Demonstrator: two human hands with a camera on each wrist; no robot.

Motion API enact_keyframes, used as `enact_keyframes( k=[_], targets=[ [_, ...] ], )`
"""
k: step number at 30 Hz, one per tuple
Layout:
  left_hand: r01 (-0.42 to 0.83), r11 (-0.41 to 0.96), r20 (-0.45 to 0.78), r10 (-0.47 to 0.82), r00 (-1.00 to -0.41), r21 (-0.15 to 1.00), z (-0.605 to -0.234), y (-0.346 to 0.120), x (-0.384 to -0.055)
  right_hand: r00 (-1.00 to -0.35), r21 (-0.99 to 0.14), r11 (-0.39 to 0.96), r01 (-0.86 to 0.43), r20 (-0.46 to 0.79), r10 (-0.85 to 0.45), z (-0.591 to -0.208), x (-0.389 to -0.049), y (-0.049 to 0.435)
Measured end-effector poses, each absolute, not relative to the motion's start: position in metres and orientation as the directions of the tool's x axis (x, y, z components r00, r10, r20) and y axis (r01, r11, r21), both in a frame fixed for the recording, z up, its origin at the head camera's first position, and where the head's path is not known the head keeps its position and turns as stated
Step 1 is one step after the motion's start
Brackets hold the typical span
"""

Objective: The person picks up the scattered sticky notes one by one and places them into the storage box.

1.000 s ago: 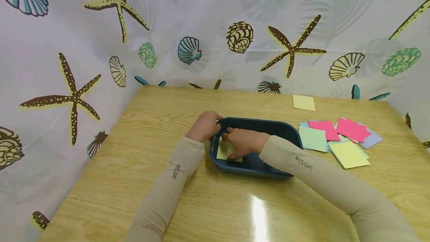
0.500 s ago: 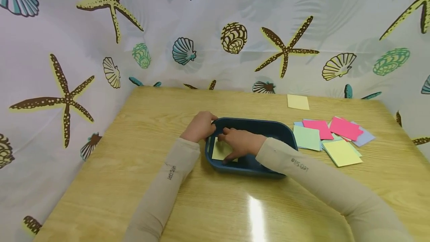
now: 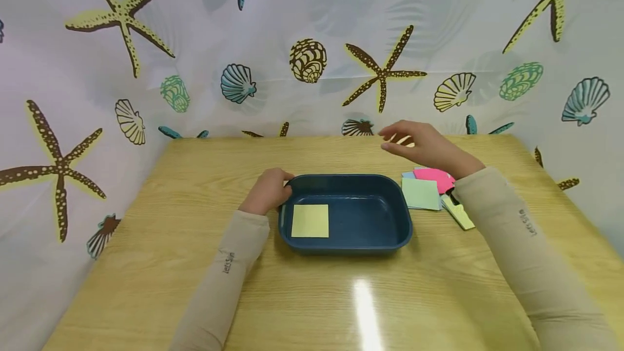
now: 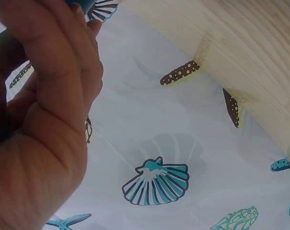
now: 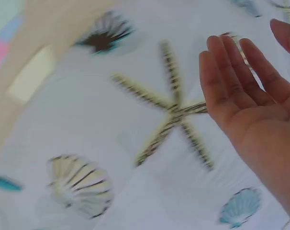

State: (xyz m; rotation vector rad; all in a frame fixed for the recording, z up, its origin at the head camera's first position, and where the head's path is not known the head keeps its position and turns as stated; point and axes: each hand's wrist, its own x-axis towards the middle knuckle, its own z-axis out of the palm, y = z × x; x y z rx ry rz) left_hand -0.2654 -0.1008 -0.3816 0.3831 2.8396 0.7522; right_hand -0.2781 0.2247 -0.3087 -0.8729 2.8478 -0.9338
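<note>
A dark blue plastic tray (image 3: 363,223) stands on the wooden table, with one yellow sticky note (image 3: 310,221) lying flat in its left end. My left hand (image 3: 267,191) grips the tray's left rim; in the left wrist view its curled fingers (image 4: 54,62) reach up to a sliver of blue at the top. Above the table to the right, my right hand (image 3: 424,145) is in the air, fingers loosely extended and holding nothing. Below it lie green notes (image 3: 421,194), pink notes (image 3: 435,179) and yellow notes (image 3: 458,214), partly covered by the hand and sleeve.
A single pale yellow note (image 5: 32,74) lies near the table's back edge, mostly behind the right hand in the head view. A white curtain (image 3: 273,20) printed with shells and starfish hangs behind and beside the wooden table (image 3: 219,161).
My right hand has left the yellow note in the tray and risen to the right, over the loose notes. The left hand stays on the rim. The head view has shifted slightly right.
</note>
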Motion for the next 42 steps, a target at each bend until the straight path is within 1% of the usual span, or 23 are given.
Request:
enact_keyframes(
  k=[3, 7, 10, 13, 16, 21, 31, 38, 42],
  targets=[
    [0.194, 0.846, -0.115, 0.286, -0.951, 0.497, -0.381, -0.104, -0.265, -0.887, -0.521, 0.744, -0.418, 0.055, -0.459, -0.327, -0.285, 0.257],
    [0.203, 0.847, -0.109, 0.291, -0.951, 0.491, -0.380, -0.104, -0.264, -0.900, -0.493, 0.794, -0.355, -0.051, -0.434, -0.355, -0.289, 0.290],
    [0.210, 0.845, -0.104, 0.296, -0.949, 0.493, -0.380, -0.103, -0.263, -0.898, -0.479, 0.817, -0.321, -0.121, -0.423, -0.370, -0.287, 0.303],
    [0.201, 0.838, -0.113, 0.295, -0.949, 0.507, -0.380, -0.103, -0.263, -0.887, -0.456, 0.839, -0.297, -0.194, -0.419, -0.381, -0.284, 0.305],
    [0.184, 0.835, -0.121, 0.284, -0.951, 0.519, -0.380, -0.104, -0.262, -0.864, -0.422, 0.845, -0.329, -0.227, -0.450, -0.389, -0.282, 0.301],
    [0.181, 0.836, -0.116, 0.278, -0.954, 0.518, -0.381, -0.104, -0.262, -0.842, -0.357, 0.841, -0.407, -0.210, -0.497, -0.395, -0.281, 0.294],
    [0.185, 0.840, -0.124, 0.284, -0.951, 0.510, -0.378, -0.102, -0.264, -0.850, -0.336, 0.854, -0.398, -0.214, -0.481, -0.393, -0.274, 0.292],
    [0.182, 0.833, -0.124, 0.286, -0.950, 0.523, -0.377, -0.102, -0.263, -0.846, -0.299, 0.847, -0.439, -0.179, -0.502, -0.388, -0.274, 0.289],
    [0.178, 0.829, -0.131, 0.288, -0.949, 0.530, -0.377, -0.102, -0.262, -0.849, -0.302, 0.841, -0.449, -0.149, -0.507, -0.385, -0.276, 0.289]
  ],
)
